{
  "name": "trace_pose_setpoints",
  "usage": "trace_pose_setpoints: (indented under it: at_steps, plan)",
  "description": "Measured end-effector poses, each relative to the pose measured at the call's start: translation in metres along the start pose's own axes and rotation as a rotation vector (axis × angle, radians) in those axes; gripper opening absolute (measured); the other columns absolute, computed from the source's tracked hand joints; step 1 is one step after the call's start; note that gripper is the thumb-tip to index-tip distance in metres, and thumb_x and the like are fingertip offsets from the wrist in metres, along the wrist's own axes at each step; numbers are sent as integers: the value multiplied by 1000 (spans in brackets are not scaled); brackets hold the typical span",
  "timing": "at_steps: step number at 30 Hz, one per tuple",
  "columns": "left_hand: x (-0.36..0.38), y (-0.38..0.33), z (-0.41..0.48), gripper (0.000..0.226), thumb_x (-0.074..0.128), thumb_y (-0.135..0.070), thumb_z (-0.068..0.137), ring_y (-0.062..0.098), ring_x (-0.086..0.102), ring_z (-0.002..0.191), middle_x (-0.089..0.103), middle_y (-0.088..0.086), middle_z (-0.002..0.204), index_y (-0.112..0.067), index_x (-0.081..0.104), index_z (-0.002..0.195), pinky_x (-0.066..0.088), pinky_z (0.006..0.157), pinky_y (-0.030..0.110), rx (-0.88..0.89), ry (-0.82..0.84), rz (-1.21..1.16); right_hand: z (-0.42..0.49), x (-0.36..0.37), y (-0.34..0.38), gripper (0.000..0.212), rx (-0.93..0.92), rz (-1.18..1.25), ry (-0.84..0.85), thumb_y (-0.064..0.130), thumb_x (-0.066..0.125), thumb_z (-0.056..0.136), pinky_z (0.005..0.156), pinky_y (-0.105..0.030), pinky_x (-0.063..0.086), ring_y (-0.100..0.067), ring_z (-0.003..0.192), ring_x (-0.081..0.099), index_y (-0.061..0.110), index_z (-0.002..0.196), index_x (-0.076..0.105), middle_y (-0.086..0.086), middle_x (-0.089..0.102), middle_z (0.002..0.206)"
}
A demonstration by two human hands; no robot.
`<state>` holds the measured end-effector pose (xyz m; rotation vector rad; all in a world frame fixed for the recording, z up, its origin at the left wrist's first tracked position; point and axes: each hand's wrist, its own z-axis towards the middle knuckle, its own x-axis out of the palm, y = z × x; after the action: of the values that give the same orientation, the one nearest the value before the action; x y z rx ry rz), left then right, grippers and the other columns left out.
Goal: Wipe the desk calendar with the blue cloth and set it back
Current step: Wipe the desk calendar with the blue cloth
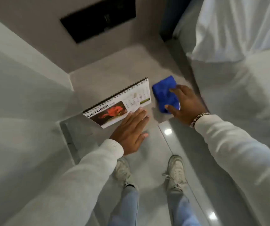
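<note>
Looking like the very start here, or possibly the very end, can't really tell which from a blurry shot. One desk calendar sitting on the grey counter, spiral edge toward 11 o'clock, October page with a red flower photo facing up; whether lying flat or propped on its stand, hard to say. One blue cloth bunched up just beside it at 3 o'clock, on the same counter, a small gap between the two. Left hand open and flat, fingertips touching or just over the calendar's near edge at 5 o'clock, not gripping anything. Right hand spread over the cloth with fingers and thumb curling around it, so probably taking hold or letting go, not a firm fist yet. No sign of actual wiping contact between cloth and calendar. If starting: grab cloth, steady calendar, wipe, set back, all still to do. Also in view: two white sneakers down at 6 o'clock, one bracelet on the right wrist, white bedding at 1 o'clock.
</note>
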<state>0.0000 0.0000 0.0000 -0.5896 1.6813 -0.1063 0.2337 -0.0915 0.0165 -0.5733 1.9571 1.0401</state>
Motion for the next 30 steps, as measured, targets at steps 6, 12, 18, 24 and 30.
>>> trace_pose_setpoints:
  at_steps: [6, 12, 18, 24, 30]
  plan:
    - [71, 45, 18, 58, 36, -37, 97, 32, 24, 150, 30, 17, 159, -5, 38, 145, 24, 121, 47, 195, 119, 107, 22, 74, -24, 64, 82, -89, -150, 46, 58, 83, 110, -56, 27, -43, 139, 22, 20, 139, 38, -22, 24, 153]
    - [88, 67, 19, 64, 39, -34, 95, 31, 24, 150, 26, 15, 161, -7, 26, 151, 23, 122, 44, 283, 118, 245, 31, 94, -24, 69, 127, -125, -240, 60, 49, 82, 111, -58, 23, -46, 138, 21, 27, 141, 33, -19, 19, 156]
    - [93, 72, 20, 67, 40, -37, 94, 31, 24, 150, 25, 15, 162, -7, 23, 151, 22, 122, 44, 291, 82, 283, 39, 101, -16, 60, 153, -142, -340, 51, 52, 81, 102, -55, 32, -44, 129, 33, 23, 133, 42, -20, 28, 150]
    - [87, 68, 17, 69, 37, -41, 96, 31, 15, 152, 18, 15, 164, -8, 18, 153, 20, 122, 47, 289, 152, 268, 32, 94, -13, 46, 192, -147, -399, 35, 56, 84, 86, -50, 45, -45, 111, 46, 11, 122, 52, -22, 44, 137]
    - [46, 54, -5, 69, 36, -40, 98, 26, 3, 154, 6, 11, 166, -8, 12, 154, 18, 122, 46, 226, 279, 96, -6, 94, -6, 40, 261, -89, -324, 29, 62, 81, 78, -51, 51, -45, 97, 54, 8, 115, 57, -24, 53, 121]
